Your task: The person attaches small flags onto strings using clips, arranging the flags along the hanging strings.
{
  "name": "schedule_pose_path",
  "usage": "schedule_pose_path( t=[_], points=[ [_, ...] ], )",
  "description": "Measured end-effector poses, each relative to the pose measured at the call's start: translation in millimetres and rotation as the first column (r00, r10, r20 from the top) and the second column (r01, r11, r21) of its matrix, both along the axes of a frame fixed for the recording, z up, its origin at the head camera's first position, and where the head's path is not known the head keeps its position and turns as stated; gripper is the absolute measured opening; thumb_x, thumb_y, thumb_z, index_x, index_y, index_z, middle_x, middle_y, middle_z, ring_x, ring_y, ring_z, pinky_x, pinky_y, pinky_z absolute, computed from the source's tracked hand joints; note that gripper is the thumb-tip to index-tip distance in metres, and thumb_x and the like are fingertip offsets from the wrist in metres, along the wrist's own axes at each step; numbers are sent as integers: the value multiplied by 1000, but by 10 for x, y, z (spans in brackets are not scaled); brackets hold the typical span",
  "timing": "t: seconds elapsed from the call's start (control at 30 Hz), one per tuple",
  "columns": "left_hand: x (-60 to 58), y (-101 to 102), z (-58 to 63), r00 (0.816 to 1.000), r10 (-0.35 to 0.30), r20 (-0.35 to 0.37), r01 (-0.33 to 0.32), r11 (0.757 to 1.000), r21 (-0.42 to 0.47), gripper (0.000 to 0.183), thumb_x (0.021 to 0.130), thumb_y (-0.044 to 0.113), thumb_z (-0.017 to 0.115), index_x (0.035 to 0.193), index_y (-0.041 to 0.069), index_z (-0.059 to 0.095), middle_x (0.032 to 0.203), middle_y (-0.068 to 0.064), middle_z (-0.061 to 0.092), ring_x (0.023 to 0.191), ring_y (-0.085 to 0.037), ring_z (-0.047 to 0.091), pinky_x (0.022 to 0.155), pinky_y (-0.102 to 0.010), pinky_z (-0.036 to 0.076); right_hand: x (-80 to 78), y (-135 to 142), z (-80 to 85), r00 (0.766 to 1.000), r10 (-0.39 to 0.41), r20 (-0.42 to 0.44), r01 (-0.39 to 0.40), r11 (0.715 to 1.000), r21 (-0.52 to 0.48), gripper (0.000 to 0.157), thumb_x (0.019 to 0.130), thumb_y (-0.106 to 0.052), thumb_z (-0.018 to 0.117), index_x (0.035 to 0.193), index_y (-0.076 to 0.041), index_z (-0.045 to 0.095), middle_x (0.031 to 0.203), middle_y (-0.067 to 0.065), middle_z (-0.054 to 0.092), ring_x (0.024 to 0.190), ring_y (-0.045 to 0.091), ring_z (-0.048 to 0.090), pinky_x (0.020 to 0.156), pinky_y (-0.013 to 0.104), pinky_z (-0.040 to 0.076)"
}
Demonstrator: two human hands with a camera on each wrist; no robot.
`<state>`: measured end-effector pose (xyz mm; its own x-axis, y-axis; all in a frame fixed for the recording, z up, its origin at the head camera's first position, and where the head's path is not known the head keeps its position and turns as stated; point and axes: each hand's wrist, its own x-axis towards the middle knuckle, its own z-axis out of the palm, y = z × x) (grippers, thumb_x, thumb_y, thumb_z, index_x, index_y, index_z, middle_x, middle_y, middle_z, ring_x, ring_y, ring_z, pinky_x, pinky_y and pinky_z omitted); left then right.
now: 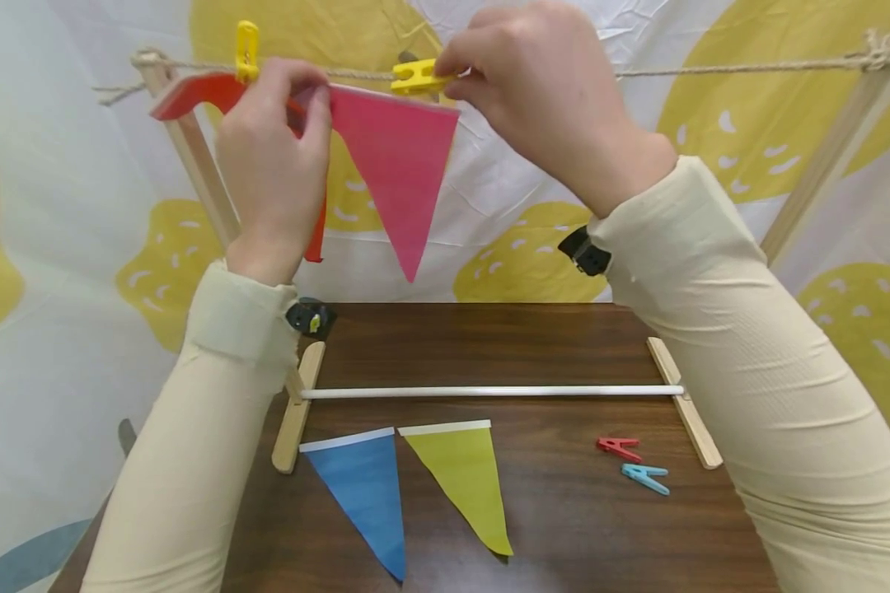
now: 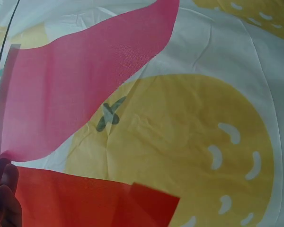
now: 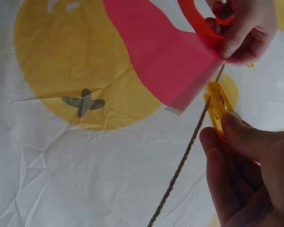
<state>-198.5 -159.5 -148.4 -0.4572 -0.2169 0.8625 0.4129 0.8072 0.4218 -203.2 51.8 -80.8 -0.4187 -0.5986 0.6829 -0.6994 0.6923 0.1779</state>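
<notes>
My left hand pinches the top left corner of a pink pennant just below the rope. Beside it a red pennant hangs, partly hidden behind that hand, with an upright yellow clothespin at its top on the rope. Between thumb and forefinger my right hand pinches a second yellow clothespin, lying sideways at the rope near the pink pennant's top right corner. In the right wrist view this clothespin touches the rope, apart from the pennant's white edge.
A blue pennant and a yellow-green pennant lie on the brown table. To their right are a red clothespin and a light blue clothespin. A white rod joins the stand's wooden feet.
</notes>
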Motion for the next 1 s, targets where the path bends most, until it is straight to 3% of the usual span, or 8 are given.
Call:
schedule_pose_path(
  t=[0.37,0.77,1.0],
  points=[
    [-3,19,-20,1000,-12,13,12,1000,2,40,91,44,46,109,12,62,104,5,67,80,-8,55,79,-18,45,2,6,39,995,-20,99,17,999,31,19,90,-16,58,103,-13,72,97,5,69,86,20,57,82,35,41],
    [-3,14,-23,1000,-24,-6,24,1000,-13,39,92,42,46,108,11,64,102,4,67,79,-9,55,77,-17,44,47,-39,51,995,-54,80,46,993,107,20,90,-16,59,105,-16,71,96,6,68,86,22,57,82,38,42],
    [-17,0,-36,1000,-22,7,22,999,-25,35,93,37,48,107,9,63,99,0,67,79,-11,56,75,-19,43,106,-107,66,992,-123,33,116,982,147,19,91,-20,56,100,-20,73,87,6,65,80,25,55,70,43,46]
  ],
)
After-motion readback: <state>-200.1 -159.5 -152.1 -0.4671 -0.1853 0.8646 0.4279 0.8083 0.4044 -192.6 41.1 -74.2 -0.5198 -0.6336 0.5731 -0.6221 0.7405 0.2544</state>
